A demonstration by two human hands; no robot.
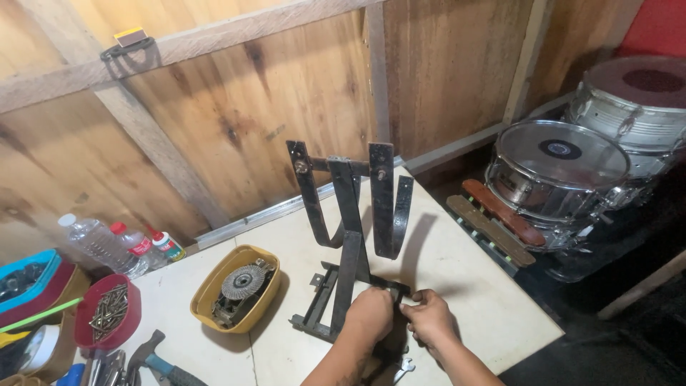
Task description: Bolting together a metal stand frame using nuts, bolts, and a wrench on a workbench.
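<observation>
A black metal stand point(351, 214) with two curved strap arms stands upright on a flat base frame on the pale table point(457, 286). My left hand point(369, 314) is closed on the lower part of the upright post and base. My right hand point(427, 316) grips the right end of the base bar next to it. A small wrench point(403, 367) lies just under my hands, partly hidden.
A yellow bowl point(236, 289) with a wire wheel sits left of the stand. A red bowl of nails point(108, 312), plastic bottles point(107, 244), a hammer point(153, 357) and bins lie at the left. Snare drums point(564, 179) stand right, off the table. A wooden wall is behind.
</observation>
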